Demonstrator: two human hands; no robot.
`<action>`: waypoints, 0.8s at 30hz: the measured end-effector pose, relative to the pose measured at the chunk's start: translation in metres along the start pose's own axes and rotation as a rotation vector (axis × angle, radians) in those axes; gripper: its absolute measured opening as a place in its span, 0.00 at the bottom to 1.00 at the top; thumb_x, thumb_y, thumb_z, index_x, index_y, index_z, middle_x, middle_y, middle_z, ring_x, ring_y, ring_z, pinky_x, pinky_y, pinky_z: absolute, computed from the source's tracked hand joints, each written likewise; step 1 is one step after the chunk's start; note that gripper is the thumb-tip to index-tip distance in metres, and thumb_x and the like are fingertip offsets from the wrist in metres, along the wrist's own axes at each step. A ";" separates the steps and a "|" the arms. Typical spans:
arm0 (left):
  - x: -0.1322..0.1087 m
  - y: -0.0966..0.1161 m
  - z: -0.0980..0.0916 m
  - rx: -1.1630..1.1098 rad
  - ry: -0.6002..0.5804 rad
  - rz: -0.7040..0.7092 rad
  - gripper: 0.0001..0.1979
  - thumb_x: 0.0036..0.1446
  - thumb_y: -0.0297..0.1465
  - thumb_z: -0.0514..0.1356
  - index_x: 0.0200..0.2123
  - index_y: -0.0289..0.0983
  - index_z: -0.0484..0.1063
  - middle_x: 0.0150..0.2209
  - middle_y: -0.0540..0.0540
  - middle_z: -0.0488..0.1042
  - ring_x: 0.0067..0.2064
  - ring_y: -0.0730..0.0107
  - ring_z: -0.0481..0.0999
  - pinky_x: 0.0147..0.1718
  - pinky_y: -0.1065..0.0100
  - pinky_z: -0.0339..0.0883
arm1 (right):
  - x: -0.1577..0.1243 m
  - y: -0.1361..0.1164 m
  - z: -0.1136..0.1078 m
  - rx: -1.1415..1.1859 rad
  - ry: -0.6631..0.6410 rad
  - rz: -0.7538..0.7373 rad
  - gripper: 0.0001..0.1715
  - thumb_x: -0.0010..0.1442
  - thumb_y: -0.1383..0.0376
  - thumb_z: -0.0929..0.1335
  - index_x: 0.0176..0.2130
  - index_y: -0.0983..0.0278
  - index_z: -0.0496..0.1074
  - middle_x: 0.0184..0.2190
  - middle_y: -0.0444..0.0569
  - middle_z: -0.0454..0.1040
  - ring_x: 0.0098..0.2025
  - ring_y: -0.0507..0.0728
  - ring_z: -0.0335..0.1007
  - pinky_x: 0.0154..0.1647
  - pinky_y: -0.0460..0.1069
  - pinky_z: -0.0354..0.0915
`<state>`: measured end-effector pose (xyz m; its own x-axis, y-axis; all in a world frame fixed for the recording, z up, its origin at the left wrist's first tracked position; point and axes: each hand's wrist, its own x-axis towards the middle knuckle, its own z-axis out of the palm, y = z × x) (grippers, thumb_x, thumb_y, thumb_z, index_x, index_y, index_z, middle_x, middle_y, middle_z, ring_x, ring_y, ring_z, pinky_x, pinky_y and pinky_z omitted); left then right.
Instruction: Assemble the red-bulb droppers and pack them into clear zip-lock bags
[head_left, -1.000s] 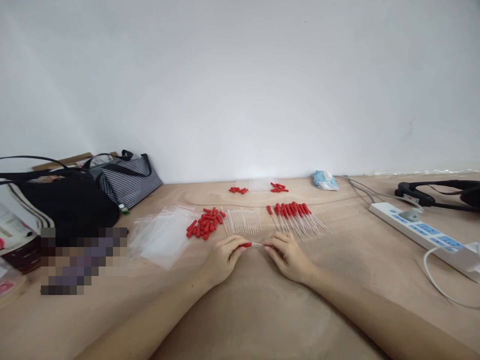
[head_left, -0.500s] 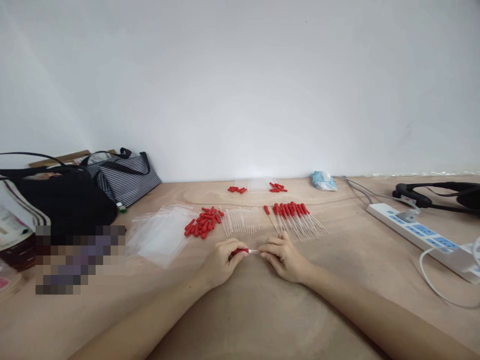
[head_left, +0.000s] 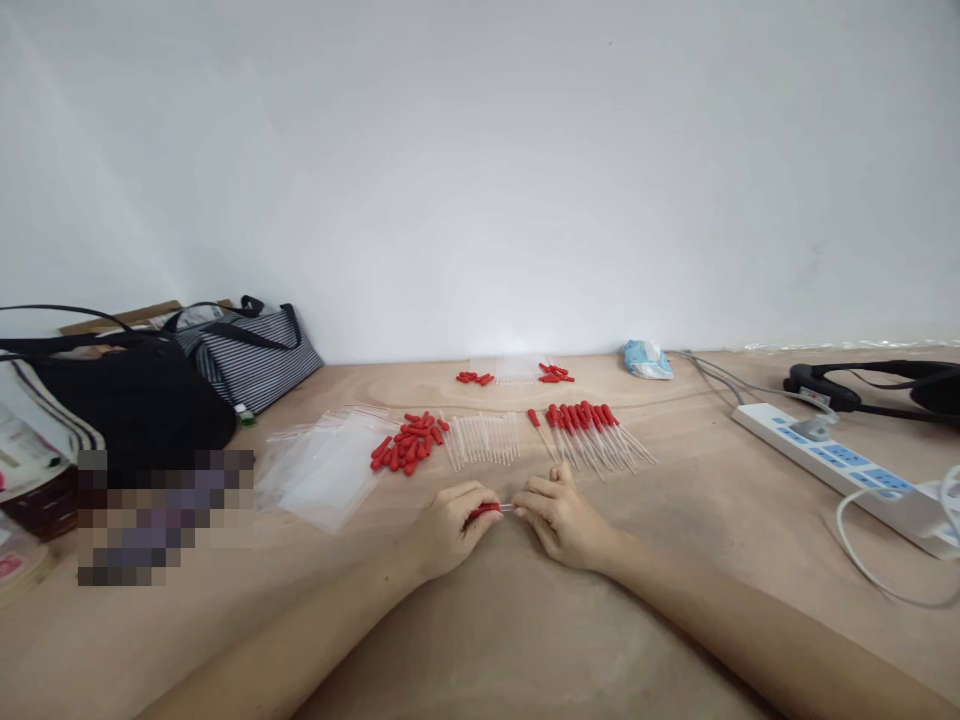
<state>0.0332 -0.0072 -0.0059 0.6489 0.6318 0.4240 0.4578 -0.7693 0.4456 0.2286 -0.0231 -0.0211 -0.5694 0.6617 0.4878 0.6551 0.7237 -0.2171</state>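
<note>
My left hand [head_left: 455, 528] is closed around a red rubber dropper bulb [head_left: 484, 510]. A clear glass tube [head_left: 507, 508] reaches from the bulb's right end into the pinched fingers of my right hand [head_left: 559, 520]; its far part is hidden by them. Beyond my left hand lies a pile of loose red bulbs [head_left: 409, 443]. A row of clear tubes [head_left: 484, 440] lies in the middle, just past both hands. To their right, droppers with red bulbs on their tubes [head_left: 589, 425] lie side by side, one a little apart.
Clear zip bags [head_left: 330, 475] lie at left, near a black bag [head_left: 142, 400] and a striped bag [head_left: 259, 350]. By the wall are more red bulbs [head_left: 475, 378] and a blue-white packet [head_left: 647, 360]. A power strip [head_left: 840, 465] with cables and a black headset-like object [head_left: 840, 385] occupy the right.
My right hand has shifted slightly left, nearer my left hand. Less of the tube shows between them, and my left fingers cover more of the bulb.
</note>
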 end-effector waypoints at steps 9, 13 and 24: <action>0.004 -0.007 -0.003 0.033 0.061 -0.033 0.08 0.55 0.34 0.54 0.37 0.37 0.68 0.34 0.46 0.72 0.36 0.67 0.70 0.36 0.67 0.64 | 0.007 0.002 -0.011 -0.081 -0.049 0.067 0.11 0.59 0.66 0.60 0.34 0.62 0.71 0.30 0.48 0.71 0.35 0.54 0.63 0.36 0.49 0.47; 0.003 -0.026 -0.016 0.278 0.269 -0.098 0.13 0.51 0.36 0.58 0.40 0.37 0.68 0.38 0.44 0.71 0.41 0.61 0.68 0.42 0.60 0.60 | 0.014 0.023 -0.019 -0.166 0.013 0.334 0.12 0.58 0.65 0.60 0.33 0.61 0.72 0.31 0.48 0.72 0.36 0.55 0.64 0.35 0.49 0.49; 0.000 -0.056 -0.034 0.620 0.368 -0.312 0.07 0.48 0.32 0.58 0.33 0.39 0.71 0.35 0.45 0.71 0.39 0.58 0.67 0.36 0.61 0.57 | 0.057 0.053 -0.008 -0.368 -0.019 0.905 0.13 0.57 0.64 0.58 0.37 0.64 0.69 0.33 0.52 0.74 0.37 0.59 0.68 0.38 0.52 0.49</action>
<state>-0.0128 0.0391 -0.0034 0.2409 0.7350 0.6339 0.9118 -0.3952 0.1117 0.2352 0.0512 0.0019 0.2189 0.9426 0.2522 0.9609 -0.1634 -0.2234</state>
